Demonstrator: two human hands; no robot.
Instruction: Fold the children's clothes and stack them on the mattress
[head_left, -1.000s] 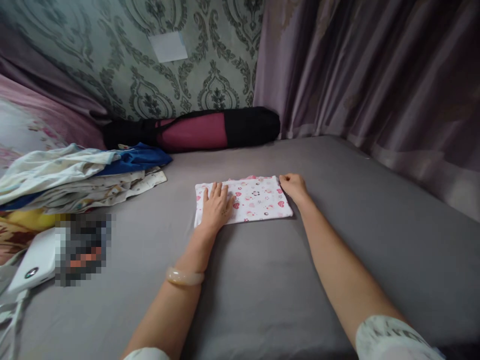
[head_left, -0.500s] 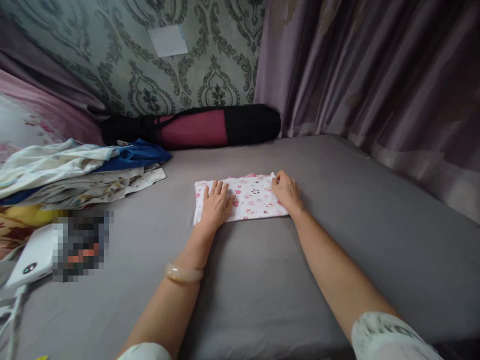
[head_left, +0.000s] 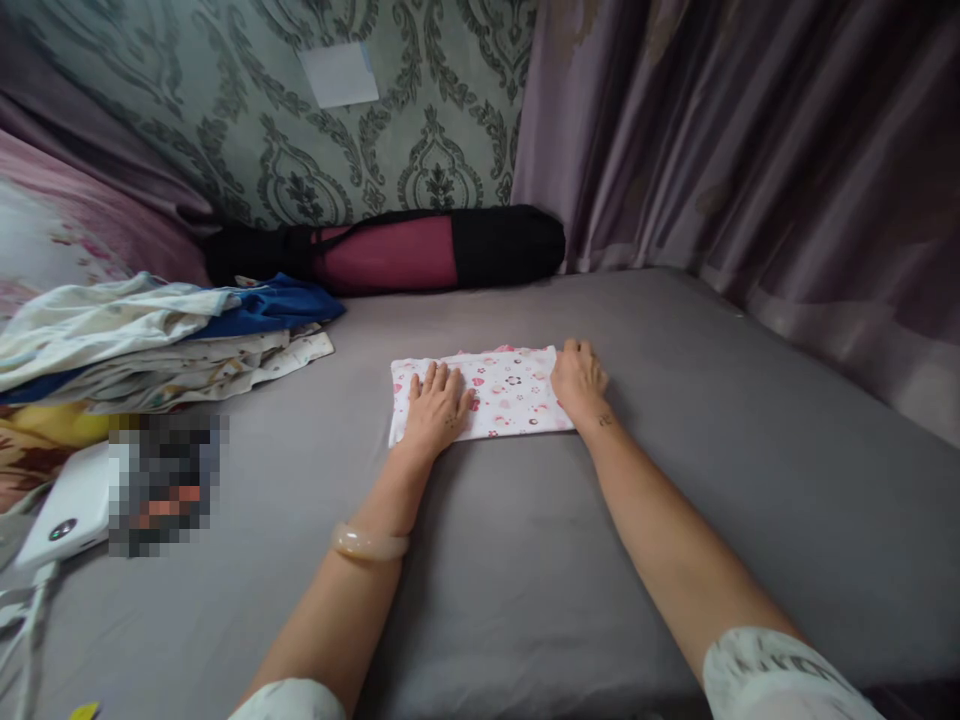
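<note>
A small folded white cloth with pink hearts [head_left: 510,390] lies flat on the grey bed sheet [head_left: 525,560]. My left hand [head_left: 437,408] rests palm down on the cloth's left half, fingers stretched out; a pale bangle [head_left: 369,543] is on that wrist. My right hand [head_left: 579,380] sits at the cloth's right edge with its fingers curled onto the fabric there. Whether it pinches the edge or only presses it is unclear.
A pile of clothes [head_left: 150,345], white, blue and printed, lies at the left. A black and maroon rolled bag [head_left: 397,250] lies against the patterned wall. A white device [head_left: 64,505] with a cable sits at the near left. Purple curtains [head_left: 750,160] hang at the right.
My right hand has slid left from just off the cloth's right corner onto its right edge. My left hand has stayed flat on the cloth.
</note>
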